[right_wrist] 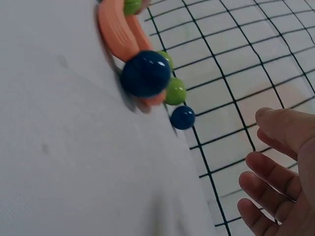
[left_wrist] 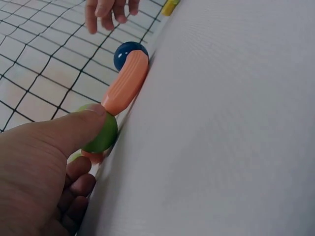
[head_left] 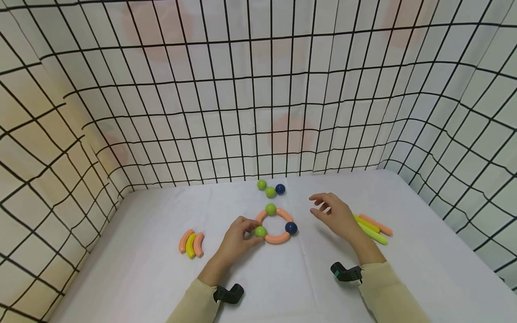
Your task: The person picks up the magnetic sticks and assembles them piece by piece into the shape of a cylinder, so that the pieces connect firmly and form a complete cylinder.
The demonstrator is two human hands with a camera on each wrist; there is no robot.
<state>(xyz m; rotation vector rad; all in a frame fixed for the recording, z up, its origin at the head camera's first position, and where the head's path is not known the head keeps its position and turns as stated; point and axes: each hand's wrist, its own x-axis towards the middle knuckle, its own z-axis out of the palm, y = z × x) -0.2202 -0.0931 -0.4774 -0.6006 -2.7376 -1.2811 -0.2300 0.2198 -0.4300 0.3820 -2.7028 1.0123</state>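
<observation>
A ring of orange curved pieces point(head_left: 278, 238) joined by balls lies mid-table. My left hand point(head_left: 241, 235) pinches the ring's left green ball point(head_left: 260, 231) point(left_wrist: 100, 133) between thumb and fingers. The ring also carries a green ball at the top point(head_left: 270, 208) and a dark blue ball point(head_left: 291, 228) point(left_wrist: 129, 52) point(right_wrist: 146, 73) at the right. My right hand point(head_left: 333, 212) point(right_wrist: 280, 172) hovers just right of the ring, fingers spread and relaxed, holding nothing.
Two green balls point(head_left: 266, 188) and a blue ball point(head_left: 280, 189) point(right_wrist: 182, 117) lie behind the ring. Orange and yellow curved pieces point(head_left: 191, 243) sit at the left; straight yellow-green and orange sticks point(head_left: 373, 229) lie at the right. Grid-patterned cloth walls point(head_left: 258, 89) enclose the white table point(head_left: 141, 269).
</observation>
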